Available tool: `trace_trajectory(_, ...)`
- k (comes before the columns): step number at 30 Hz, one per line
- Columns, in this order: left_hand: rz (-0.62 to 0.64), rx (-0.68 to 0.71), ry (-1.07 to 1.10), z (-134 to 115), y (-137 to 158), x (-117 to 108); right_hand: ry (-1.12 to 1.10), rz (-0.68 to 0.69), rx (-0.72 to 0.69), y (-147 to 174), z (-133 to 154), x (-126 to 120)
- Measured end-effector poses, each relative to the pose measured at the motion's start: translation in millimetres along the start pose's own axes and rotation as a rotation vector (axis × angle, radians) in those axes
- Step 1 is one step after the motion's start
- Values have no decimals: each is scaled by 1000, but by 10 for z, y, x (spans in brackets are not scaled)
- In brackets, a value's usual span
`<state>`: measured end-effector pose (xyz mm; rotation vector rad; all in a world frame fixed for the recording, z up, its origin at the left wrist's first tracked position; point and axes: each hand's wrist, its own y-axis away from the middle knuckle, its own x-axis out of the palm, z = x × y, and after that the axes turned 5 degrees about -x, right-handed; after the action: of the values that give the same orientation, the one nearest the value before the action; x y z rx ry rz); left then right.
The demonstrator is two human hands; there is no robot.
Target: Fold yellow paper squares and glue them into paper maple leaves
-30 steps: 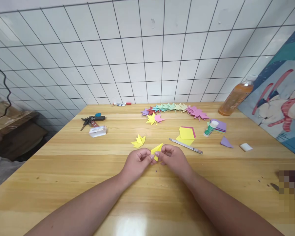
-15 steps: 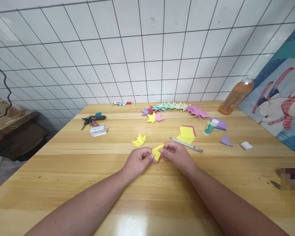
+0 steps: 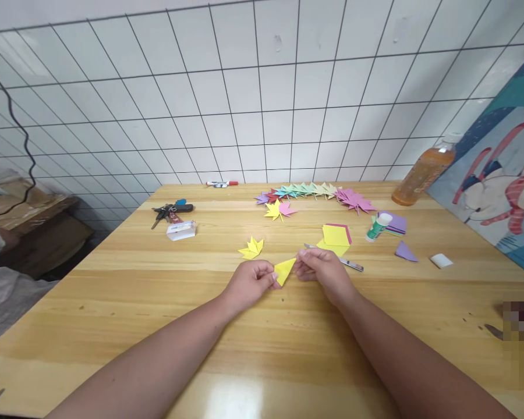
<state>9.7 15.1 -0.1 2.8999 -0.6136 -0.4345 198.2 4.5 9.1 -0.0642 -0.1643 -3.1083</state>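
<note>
A small folded piece of yellow paper (image 3: pixel 284 271) is held just above the wooden table. My left hand (image 3: pixel 252 284) pinches its left side between thumb and fingers. At the paper's upper right tip, my right hand (image 3: pixel 325 272) has its thumb and fingertips closed on the point. Behind my left hand lies a yellow folded paper leaf (image 3: pixel 251 248). A utility knife (image 3: pixel 351 265) lies partly hidden behind my right hand, beside a stack of square yellow sheets (image 3: pixel 336 235).
Farther back are a row of colourful folded leaves (image 3: pixel 308 190), a marker (image 3: pixel 222 184), keys (image 3: pixel 169 212) and a small white box (image 3: pixel 181 230). To the right are a glue stick (image 3: pixel 379 227), purple paper (image 3: pixel 406 251), an eraser (image 3: pixel 441 261) and a bottle (image 3: pixel 424 174).
My right hand has slid from the paper's face outward to its upper right tip, so more of the yellow paper shows. The camera view has shifted slightly.
</note>
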Motion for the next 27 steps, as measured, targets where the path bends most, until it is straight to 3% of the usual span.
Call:
trace_trajectory(4, -1, -51, 210, -4, -30, -61, 343, -57, -362, 43, 17, -45)
trace_trajectory(7, 39, -50, 308, -9, -40, -101, 680, 155, -668, 119, 22, 3)
trace_trajectory(9, 81, -43, 324, -11, -40, -117, 817, 273, -768, 148, 10, 42)
trace_trajectory(12, 145, -34, 296, -21, -34, -127, 888, 296, -811, 138, -24, 63)
trace_trajectory(20, 151, -32, 273, -28, -20, -110, 735, 208, -760, 103, -22, 79)
trace_trajectory(23, 83, 2, 249, -17, -10, -73, 509, 67, -572, 107, -19, 160)
trace_trajectory(27, 3, 56, 167, -11, 10, -12, 135, 29, -157, 98, -38, 256)
